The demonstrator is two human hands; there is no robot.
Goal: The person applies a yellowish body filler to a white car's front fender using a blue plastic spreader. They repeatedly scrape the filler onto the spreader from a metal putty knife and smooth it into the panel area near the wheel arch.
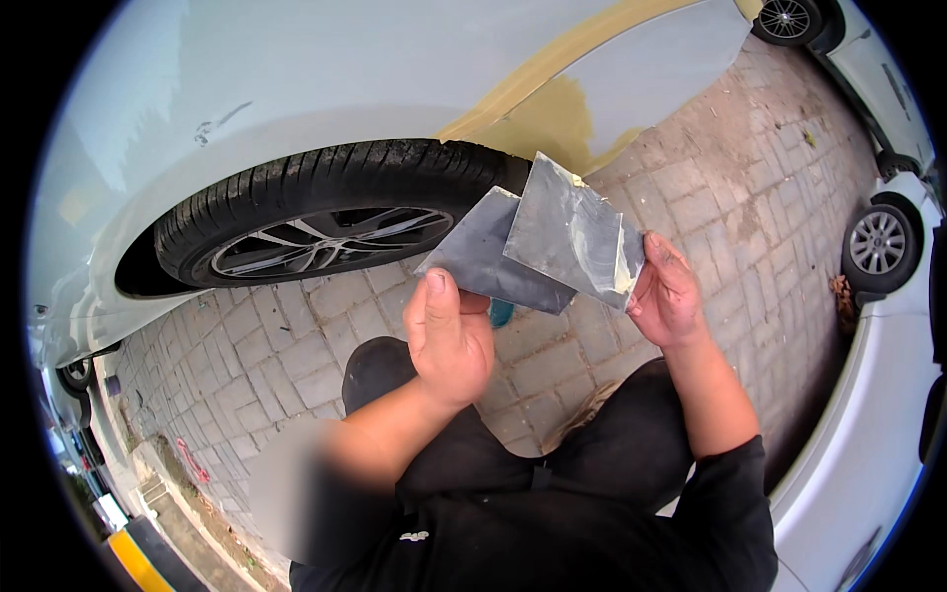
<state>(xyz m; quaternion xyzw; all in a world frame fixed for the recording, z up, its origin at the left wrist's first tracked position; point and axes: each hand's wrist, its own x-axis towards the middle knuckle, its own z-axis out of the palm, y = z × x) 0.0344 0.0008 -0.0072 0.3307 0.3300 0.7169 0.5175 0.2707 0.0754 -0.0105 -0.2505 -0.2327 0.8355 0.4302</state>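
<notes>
Two flat grey square plates are up in front of me, overlapping at their inner edges. My left hand (449,340) grips the lower, darker plate (472,242) with the thumb along its near left corner. Its other fingers are behind the plate. My right hand (668,293) pinches the upper plate (567,227) at its right edge. Pale yellow paste is smeared along that edge and sits as a small lump on the far corner. Beyond the plates, yellowish filler (538,118) covers part of the pale car body (326,69).
A black tyre (326,163) with a spoked wheel (335,240) stands just past my left hand. Grey paving bricks (552,370) lie below. Another white car (838,424) is parked along my right side. A small teal object (501,313) shows under the plates.
</notes>
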